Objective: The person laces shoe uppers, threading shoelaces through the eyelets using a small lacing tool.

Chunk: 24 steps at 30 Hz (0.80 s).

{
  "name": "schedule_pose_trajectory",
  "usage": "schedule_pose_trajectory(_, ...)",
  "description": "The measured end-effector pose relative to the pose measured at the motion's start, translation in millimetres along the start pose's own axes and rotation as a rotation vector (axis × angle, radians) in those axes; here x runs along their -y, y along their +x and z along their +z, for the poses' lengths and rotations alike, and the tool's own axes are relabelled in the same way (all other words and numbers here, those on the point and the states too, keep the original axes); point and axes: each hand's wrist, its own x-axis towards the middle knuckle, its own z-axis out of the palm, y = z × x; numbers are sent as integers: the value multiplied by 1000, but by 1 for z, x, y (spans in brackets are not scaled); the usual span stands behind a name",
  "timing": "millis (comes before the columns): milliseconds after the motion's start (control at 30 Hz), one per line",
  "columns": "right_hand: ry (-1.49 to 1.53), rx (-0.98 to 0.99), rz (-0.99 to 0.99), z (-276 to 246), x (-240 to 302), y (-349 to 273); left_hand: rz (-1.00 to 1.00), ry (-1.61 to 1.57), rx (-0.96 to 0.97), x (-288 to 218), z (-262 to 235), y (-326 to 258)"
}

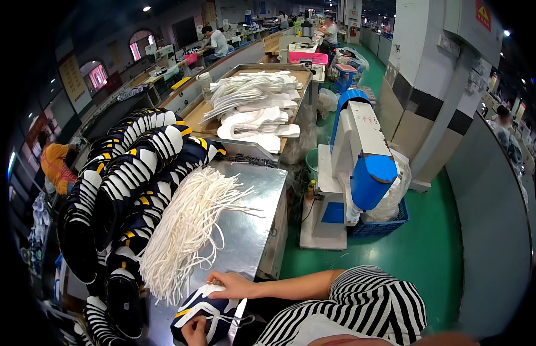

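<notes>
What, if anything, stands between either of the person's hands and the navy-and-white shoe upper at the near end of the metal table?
Nothing visible does: the right hand and left hand both touch the shoe upper. The bundle of white laces lies beyond it, blocking neither.

At the shiny grey metal table's (245, 202) near end, the view's lower edge crops the bare left hand (194, 332) and the navy, white and yellow shoe upper (205, 304) it grips. A tangled heap of thin white laces (184, 230) hides the tabletop beneath; the distant white-shirted worker's (219, 43) handiwork is too small to tell.
</notes>
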Motion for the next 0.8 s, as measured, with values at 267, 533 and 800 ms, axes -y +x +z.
schedule_pose_trajectory(267,41,138,69,-5,-1,0,-66,-91,-19,-16,11,-10)
schedule_pose_trajectory(533,-4,144,141,-8,-2,-1,-69,-1,22,-5,6,1)
schedule_pose_trajectory(800,9,198,133,-13,2,-3,-76,-8,53,-7,6,1)
